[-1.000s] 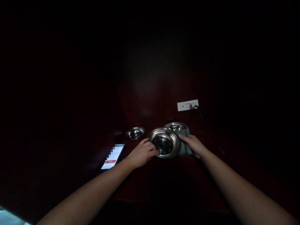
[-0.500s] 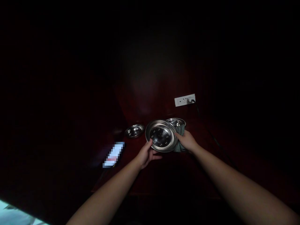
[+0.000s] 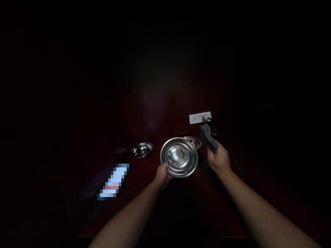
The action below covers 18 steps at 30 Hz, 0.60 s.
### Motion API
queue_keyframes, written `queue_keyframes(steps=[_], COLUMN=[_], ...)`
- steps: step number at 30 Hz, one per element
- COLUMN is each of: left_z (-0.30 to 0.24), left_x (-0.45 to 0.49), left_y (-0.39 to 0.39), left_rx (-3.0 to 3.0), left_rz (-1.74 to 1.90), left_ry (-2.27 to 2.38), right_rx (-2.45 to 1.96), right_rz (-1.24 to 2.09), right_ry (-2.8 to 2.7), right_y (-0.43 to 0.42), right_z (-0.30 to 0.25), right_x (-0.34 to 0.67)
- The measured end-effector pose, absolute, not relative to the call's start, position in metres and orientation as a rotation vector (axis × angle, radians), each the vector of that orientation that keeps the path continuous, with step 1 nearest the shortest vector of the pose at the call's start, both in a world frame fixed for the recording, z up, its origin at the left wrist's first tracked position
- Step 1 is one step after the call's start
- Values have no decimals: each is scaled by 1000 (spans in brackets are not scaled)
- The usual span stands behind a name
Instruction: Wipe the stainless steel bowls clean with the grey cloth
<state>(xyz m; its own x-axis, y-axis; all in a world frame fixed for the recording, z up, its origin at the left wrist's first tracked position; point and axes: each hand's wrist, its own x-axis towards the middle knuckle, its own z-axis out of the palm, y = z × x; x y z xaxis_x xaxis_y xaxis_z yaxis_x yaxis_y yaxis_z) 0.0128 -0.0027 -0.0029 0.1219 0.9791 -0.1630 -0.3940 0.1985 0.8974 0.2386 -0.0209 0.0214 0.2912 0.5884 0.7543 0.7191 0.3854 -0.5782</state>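
A shiny round steel plate is tilted toward me, gripped at its lower left rim by my left hand. My left thumb lies over the rim and the other fingers are hidden behind it. To the right, apart from the plate, my right hand is closed on a grey-green cloth, which sticks up from the fist. Partly hidden behind the held plate is another steel plate. A third steel dish rests on the dark red table, left of my hands.
A white wall socket with a plug and dark cable is at the back right. On the left of the table lies a lit, blurred-out screen. The surroundings are very dark.
My right hand has come off the plate's right edge and moved right and up with the cloth. My left hand still holds the plate, now turned more face-on. The view has shifted slightly.
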Motion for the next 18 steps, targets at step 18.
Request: queue_keyframes(steps=[18], left_z=[-22], left_x=[10], left_y=[8], left_rx=[781], left_rz=[1461], left_ry=[783], right_rx=[-1088], right_rz=[-48], right_ry=[-2344], right_y=[-49], right_z=[-12], right_x=[147])
